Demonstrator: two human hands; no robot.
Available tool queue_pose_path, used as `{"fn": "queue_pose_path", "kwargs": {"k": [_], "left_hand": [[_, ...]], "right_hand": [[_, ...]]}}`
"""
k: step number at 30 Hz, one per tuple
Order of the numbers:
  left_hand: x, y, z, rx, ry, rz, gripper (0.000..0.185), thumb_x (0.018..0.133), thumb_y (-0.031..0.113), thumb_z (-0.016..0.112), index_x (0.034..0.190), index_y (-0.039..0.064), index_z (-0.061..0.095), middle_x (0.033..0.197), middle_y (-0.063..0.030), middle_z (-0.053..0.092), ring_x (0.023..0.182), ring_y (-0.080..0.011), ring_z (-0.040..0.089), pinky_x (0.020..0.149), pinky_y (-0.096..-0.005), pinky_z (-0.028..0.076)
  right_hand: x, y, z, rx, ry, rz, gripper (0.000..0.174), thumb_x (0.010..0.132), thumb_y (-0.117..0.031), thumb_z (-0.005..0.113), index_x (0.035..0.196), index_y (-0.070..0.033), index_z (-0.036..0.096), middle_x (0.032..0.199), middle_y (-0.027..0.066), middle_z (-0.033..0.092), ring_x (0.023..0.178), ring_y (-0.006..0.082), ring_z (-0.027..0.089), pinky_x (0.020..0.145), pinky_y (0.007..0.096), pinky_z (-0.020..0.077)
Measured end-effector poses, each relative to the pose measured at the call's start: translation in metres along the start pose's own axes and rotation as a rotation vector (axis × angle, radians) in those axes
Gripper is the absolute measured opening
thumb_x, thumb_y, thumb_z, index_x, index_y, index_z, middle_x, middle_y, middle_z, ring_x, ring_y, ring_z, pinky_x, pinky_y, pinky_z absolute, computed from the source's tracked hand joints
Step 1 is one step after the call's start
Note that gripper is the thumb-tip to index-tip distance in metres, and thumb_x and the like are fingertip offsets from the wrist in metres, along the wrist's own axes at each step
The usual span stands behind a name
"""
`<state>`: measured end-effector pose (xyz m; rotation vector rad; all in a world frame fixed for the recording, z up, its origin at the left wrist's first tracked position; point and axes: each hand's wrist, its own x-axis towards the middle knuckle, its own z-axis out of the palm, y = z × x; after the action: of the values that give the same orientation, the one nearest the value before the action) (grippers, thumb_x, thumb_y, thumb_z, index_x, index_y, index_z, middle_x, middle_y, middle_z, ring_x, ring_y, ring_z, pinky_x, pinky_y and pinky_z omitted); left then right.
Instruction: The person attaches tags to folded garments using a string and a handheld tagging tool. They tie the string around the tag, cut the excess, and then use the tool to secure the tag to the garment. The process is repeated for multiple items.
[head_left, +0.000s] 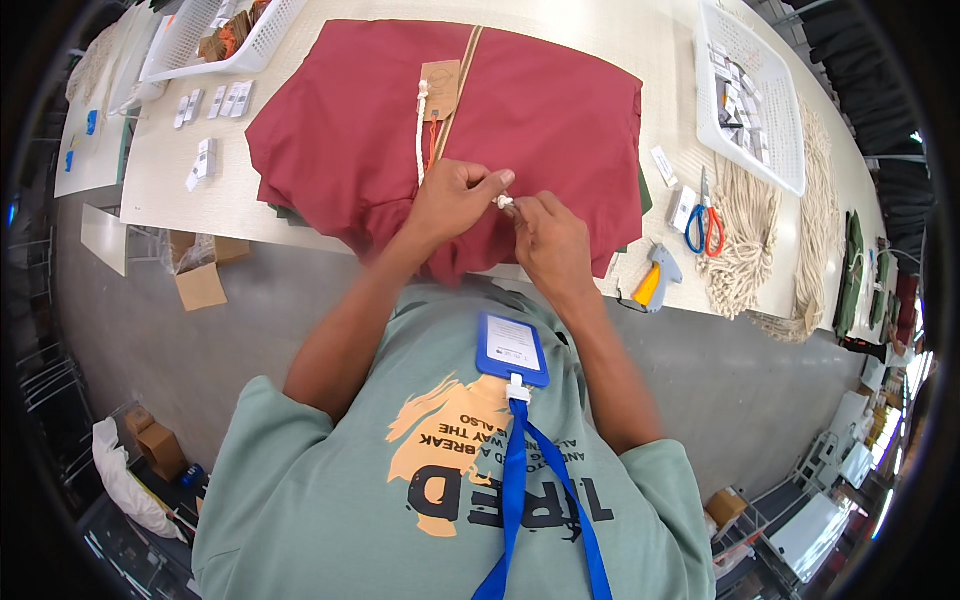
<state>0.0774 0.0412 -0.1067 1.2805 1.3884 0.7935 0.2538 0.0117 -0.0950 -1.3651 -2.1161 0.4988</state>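
A maroon fabric item (555, 127), perhaps a bag or garment, lies on the table in front of me with a tan and dark stripe (471, 64) down it. My left hand (450, 201) and my right hand (553, 236) pinch a white cord at a knot (504, 201) between them, just above the fabric. Beyond my left hand, a white cord length (421, 135) with a knotted far end lies on the fabric. Beside it is a brown cardboard hang tag (441, 90) on an orange string (433, 142). Some cord is hidden by my fingers.
Right of the fabric lie scissors (705, 221), a tagging gun (658, 279), white label bundles (682, 208) and cream cord bundles (739, 240). White plastic baskets stand at right (791, 120) and left (281, 34). Further labels (202, 161) lie left. A cardboard box (200, 285) sits below the table edge.
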Motion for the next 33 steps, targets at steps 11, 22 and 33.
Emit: {"fn": "queue_pose_path", "kwargs": {"k": [11,22,33], "left_hand": [[0.016,-0.022,0.021,0.136,0.465,0.266,0.027,0.096,0.021,0.073,0.08,-0.001,0.068,0.055,-0.0008,0.052,0.054,-0.0055,0.043,0.049,-0.0294,0.037],[0.003,-0.004,0.006,-0.014,0.074,0.134,0.021,0.101,0.02,0.064,0.103,0.0,0.069,0.074,-0.0018,0.063,0.064,-0.0063,0.053,0.058,-0.0267,0.044],[0.007,-0.009,0.007,0.082,0.237,0.17,0.015,0.097,0.016,0.069,0.104,0.003,0.069,0.051,0.0014,0.052,0.049,-0.0039,0.041,0.046,-0.0295,0.031]], "right_hand": [[-0.008,-0.024,0.005,0.605,-0.125,0.443,0.026,0.097,-0.013,0.061,0.075,0.002,0.059,0.059,0.007,0.052,0.054,0.0175,0.05,0.052,0.0347,0.0394],[-0.017,-0.013,-0.018,0.561,-0.083,0.397,0.03,0.097,-0.02,0.068,0.115,0.002,0.062,0.103,0.0137,0.065,0.083,0.0233,0.065,0.073,0.0373,0.0537],[0.0,-0.021,0.019,0.272,-0.068,0.129,0.019,0.095,-0.015,0.056,0.087,0.002,0.061,0.083,0.0225,0.064,0.082,0.0424,0.064,0.072,0.0539,0.05]]}}
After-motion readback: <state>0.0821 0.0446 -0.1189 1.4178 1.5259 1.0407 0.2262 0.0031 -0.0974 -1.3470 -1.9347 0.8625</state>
